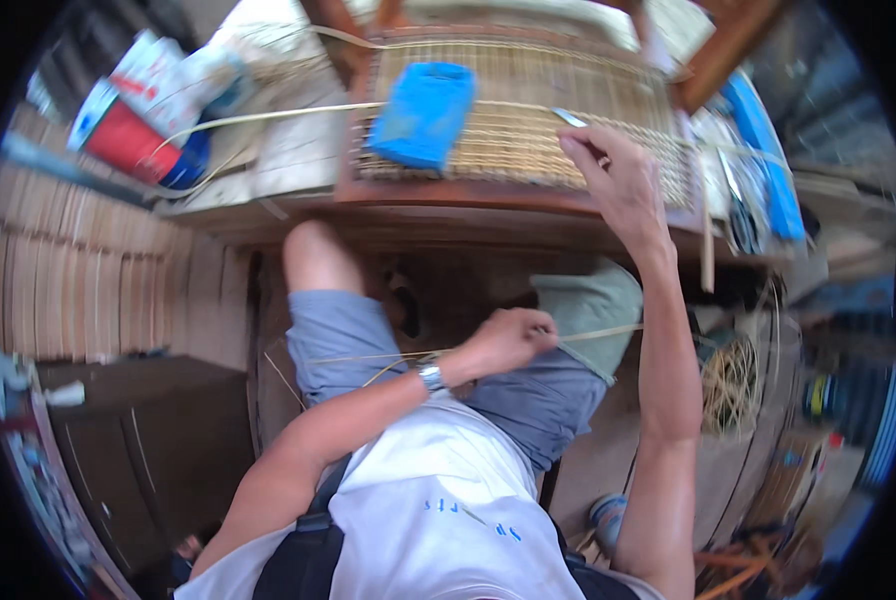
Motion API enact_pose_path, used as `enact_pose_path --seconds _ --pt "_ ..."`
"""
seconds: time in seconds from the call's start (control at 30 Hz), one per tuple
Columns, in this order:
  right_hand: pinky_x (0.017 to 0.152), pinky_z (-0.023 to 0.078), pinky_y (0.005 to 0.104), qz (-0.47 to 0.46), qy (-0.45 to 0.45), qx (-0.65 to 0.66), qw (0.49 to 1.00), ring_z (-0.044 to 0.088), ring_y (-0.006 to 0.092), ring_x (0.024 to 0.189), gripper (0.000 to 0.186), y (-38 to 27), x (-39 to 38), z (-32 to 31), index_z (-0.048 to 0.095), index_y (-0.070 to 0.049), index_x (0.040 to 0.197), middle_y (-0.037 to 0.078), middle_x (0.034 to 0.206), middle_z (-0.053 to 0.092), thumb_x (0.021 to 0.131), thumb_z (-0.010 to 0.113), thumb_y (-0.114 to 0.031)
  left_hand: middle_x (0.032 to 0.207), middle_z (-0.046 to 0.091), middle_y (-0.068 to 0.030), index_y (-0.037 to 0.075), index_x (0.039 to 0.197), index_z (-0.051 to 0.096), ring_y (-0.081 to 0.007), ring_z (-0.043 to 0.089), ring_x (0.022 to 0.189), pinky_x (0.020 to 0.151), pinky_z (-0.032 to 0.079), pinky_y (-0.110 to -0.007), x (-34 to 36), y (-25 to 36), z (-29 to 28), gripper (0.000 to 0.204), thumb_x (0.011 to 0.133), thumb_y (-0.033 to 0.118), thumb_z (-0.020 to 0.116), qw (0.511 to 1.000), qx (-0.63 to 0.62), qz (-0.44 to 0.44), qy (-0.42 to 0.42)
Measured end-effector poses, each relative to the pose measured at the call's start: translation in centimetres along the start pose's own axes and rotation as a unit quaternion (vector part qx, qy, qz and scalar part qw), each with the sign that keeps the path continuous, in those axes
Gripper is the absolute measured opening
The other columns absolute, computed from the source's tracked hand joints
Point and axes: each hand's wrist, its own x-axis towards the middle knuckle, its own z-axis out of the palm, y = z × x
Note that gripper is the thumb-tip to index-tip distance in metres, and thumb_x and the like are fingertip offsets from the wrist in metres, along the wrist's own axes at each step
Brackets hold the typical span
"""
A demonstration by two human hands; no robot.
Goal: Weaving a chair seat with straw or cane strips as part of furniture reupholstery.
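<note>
Here we are with our left hand (513, 340) low over the lap, fingers curled in and pinching a thin pale strip (608, 331), which runs out to both sides across the thighs. Our right hand (620, 180) is up at the bench, thumb and fingers bent close together; a small shiny sliver (569, 117) shows right by the fingertips, and we can't tell whether they're gripping it. Just under that hand we have the woven panel (528, 150), set in a reddish-brown wooden frame (448, 192), with a blue block (423, 115) lying across its left part. Another long strip (288, 112) stretches from the block leftward to a red and blue tub (133, 135), tilted on the bench. Down with us, a green cloth (603, 300) covers the right knee, and past it, to the right, sits a tangled bundle of strips (733, 385).
</note>
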Motion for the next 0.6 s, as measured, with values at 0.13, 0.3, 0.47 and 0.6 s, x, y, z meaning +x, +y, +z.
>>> enact_pose_path --seconds 0.13,0.3,0.47,0.6 --pt "0.072 0.053 0.0295 -0.035 -0.020 0.105 0.994 0.067 0.0159 0.076 0.018 -6.5 0.1 4.9 0.074 -0.003 0.106 0.011 0.093 0.074 0.091 0.071 -0.012 0.073 0.067 -0.0082 0.002 0.097 0.069 -0.0137 0.065 0.060 0.062 0.052 -0.030 -0.3 -2.7 0.5 0.024 0.091 0.025 0.064 0.999 -0.037 0.016 -0.003" --pt "0.073 0.054 0.0296 -0.069 -0.080 0.151 0.983 0.069 0.0154 0.080 0.018 -11.3 -0.7 10.1 0.073 -0.003 0.108 0.010 0.094 0.074 0.091 0.072 -0.009 0.077 0.071 -0.0132 0.006 0.098 0.073 -0.0254 0.071 0.069 0.072 0.055 -0.037 -1.1 -4.0 -0.8 0.028 0.089 0.030 0.063 0.999 -0.020 0.035 0.005" --pt "0.073 0.057 0.0323 -0.123 -0.055 0.201 0.970 0.070 0.0251 0.080 0.014 -15.0 -2.5 12.2 0.073 -0.004 0.100 0.012 0.091 0.071 0.086 0.075 -0.008 0.116 0.067 -0.0170 0.000 0.114 0.065 -0.0208 0.059 0.112 0.097 0.046 -0.039 -1.2 -8.1 -1.1 0.031 0.090 0.019 0.069 0.987 -0.150 0.056 0.032" --pt "0.070 0.056 0.0281 -0.004 0.109 0.085 0.990 0.069 0.0147 0.077 0.018 -9.9 -3.3 4.8 0.074 -0.003 0.104 0.011 0.092 0.074 0.087 0.075 -0.007 0.065 0.059 0.0009 0.001 0.095 0.071 -0.0051 0.052 0.059 0.054 0.041 -0.026 -2.9 -5.2 -3.6 0.021 0.096 0.021 0.065 0.997 -0.073 -0.011 0.015"
